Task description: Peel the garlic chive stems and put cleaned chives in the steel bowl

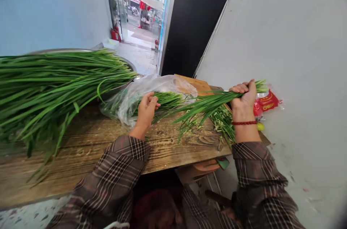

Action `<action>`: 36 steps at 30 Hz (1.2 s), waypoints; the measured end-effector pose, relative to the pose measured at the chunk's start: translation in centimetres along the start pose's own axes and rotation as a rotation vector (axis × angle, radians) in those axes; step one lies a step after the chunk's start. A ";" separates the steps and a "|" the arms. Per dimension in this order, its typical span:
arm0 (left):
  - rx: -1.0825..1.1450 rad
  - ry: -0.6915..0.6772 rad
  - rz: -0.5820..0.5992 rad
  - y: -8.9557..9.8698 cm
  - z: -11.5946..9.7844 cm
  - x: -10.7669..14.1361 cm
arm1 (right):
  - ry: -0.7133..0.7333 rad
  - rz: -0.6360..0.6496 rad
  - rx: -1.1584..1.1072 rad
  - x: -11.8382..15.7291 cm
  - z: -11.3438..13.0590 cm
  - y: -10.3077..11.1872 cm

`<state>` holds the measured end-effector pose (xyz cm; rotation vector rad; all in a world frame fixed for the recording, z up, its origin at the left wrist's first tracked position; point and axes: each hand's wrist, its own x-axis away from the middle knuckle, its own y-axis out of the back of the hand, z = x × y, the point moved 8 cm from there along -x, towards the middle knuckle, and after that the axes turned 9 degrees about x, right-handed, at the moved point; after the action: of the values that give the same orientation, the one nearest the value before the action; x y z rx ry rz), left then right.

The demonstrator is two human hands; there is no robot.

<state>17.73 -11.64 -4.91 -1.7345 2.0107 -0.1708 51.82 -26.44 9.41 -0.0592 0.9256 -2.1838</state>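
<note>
My right hand (244, 99) is closed round a bunch of garlic chives (214, 102), pale stem ends out past the thumb side and green leaves trailing left over the table. My left hand (147, 111) has its fingers curled together beside a clear plastic bag (127, 108). Whether those fingers grip anything is hidden. More chives (169, 98) lie in the bag's mouth, just past the left fingers. Under the right hand's bunch, a heap of trimmed chive scraps (223, 122) lies on the wooden table (162, 146).
At left, a large pile of chives (62, 81) rests over a metal basin (130, 64), leaves hanging onto the table. A wooden board (199, 85) stands behind the bag. Red packaging (268, 102) and a small yellow-green object (260, 126) are by the right wall.
</note>
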 end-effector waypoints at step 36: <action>-0.356 0.040 0.274 -7.5 -3.5 7.3 | 0.011 0.041 0.068 2.9 3.5 1.8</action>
<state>22.34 -20.78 -0.88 -1.6367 2.3948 0.2594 51.95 -31.28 10.12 0.0045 0.8509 -2.1772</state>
